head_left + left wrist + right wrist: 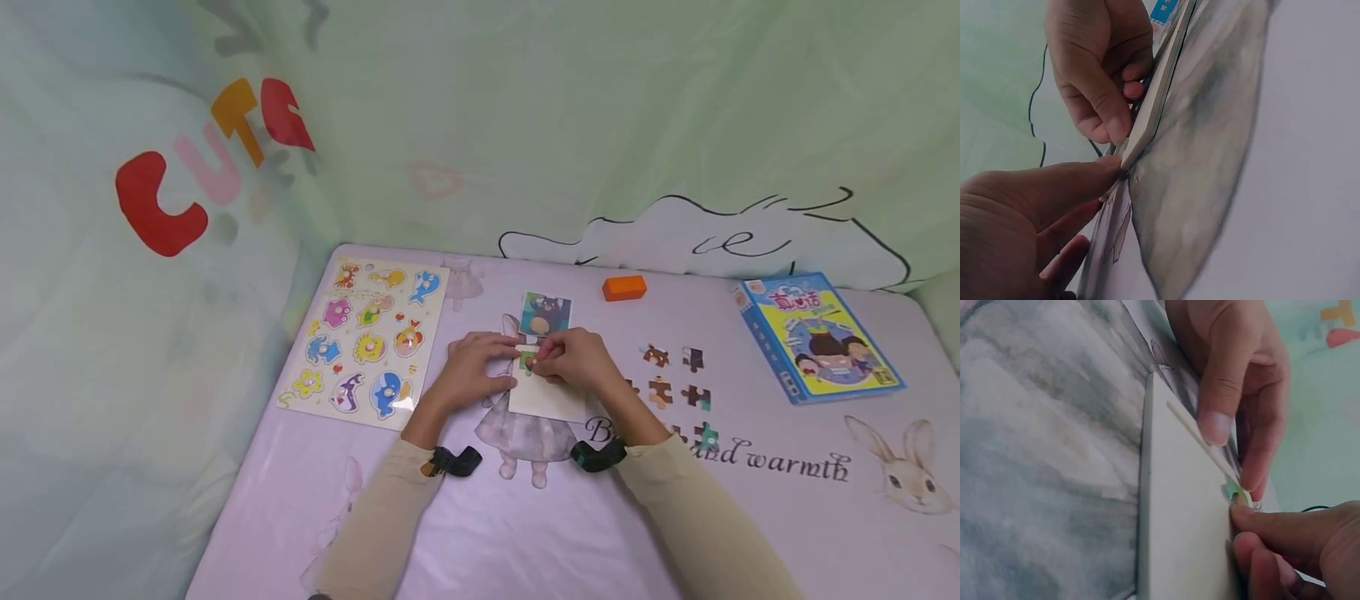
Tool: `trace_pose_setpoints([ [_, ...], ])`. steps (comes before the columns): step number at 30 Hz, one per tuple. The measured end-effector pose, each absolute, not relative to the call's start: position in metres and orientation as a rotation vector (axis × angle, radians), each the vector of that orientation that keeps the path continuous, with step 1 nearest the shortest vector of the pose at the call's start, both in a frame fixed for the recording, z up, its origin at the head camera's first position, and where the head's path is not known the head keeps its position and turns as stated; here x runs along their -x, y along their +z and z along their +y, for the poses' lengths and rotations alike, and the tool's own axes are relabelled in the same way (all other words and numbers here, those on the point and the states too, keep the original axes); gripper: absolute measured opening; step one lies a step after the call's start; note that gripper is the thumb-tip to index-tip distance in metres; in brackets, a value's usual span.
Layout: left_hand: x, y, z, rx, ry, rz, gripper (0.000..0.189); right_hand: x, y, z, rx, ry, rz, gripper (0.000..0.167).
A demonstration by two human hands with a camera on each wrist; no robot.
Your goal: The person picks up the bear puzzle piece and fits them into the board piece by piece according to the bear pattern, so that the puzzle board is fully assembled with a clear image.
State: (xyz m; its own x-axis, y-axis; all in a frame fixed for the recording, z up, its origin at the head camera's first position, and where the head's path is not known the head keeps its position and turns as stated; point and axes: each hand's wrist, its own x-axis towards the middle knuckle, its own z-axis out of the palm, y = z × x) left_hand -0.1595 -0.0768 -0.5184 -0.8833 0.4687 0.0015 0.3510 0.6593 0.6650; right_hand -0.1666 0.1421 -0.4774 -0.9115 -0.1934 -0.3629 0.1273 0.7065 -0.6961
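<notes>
A small cream puzzle board (546, 398) lies on the table before me. At its upper left corner sits a green jigsaw piece (1233, 489), pinched by the thumb and fingers of my right hand (579, 360). My left hand (476, 367) stays at the board's left side, fingers extended and thumb apart, fingertips right at the edge. In the left wrist view, the left thumb meets the board's corner near the right hand's fingertips. A picture card with a bear (545, 315) lies just beyond the board.
Several loose jigsaw pieces (660, 392) lie right of my right forearm, some hidden behind it. A sea-animal board (311, 392) is on the left. An orange block (624, 288) sits at the back, and a blue and yellow box (825, 342) at the far right.
</notes>
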Motion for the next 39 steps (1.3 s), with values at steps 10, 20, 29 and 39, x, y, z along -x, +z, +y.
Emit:
trace_pose_setpoints([
  [10, 0.171, -0.516, -0.058, -0.533, 1.116, 2.765, 0.017, 0.166, -0.483, 0.142, 0.01, -1.073, 2.514, 0.017],
  [20, 0.167, -0.518, -0.057, -0.529, 1.156, 2.764, 0.012, 0.162, -0.487, 0.147, 0.126, -1.072, 2.522, 0.019],
  [29, 0.168, -0.52, -0.061, -0.554, 1.173, 2.756, 0.01, 0.161, -0.488, 0.146, 0.178, -1.058, 2.537, 0.014],
  [39, 0.168, -0.518, -0.062, -0.606, 1.18, 2.731, 0.014, 0.16, -0.488, 0.148, 0.205, -1.067, 2.503, 0.013],
])
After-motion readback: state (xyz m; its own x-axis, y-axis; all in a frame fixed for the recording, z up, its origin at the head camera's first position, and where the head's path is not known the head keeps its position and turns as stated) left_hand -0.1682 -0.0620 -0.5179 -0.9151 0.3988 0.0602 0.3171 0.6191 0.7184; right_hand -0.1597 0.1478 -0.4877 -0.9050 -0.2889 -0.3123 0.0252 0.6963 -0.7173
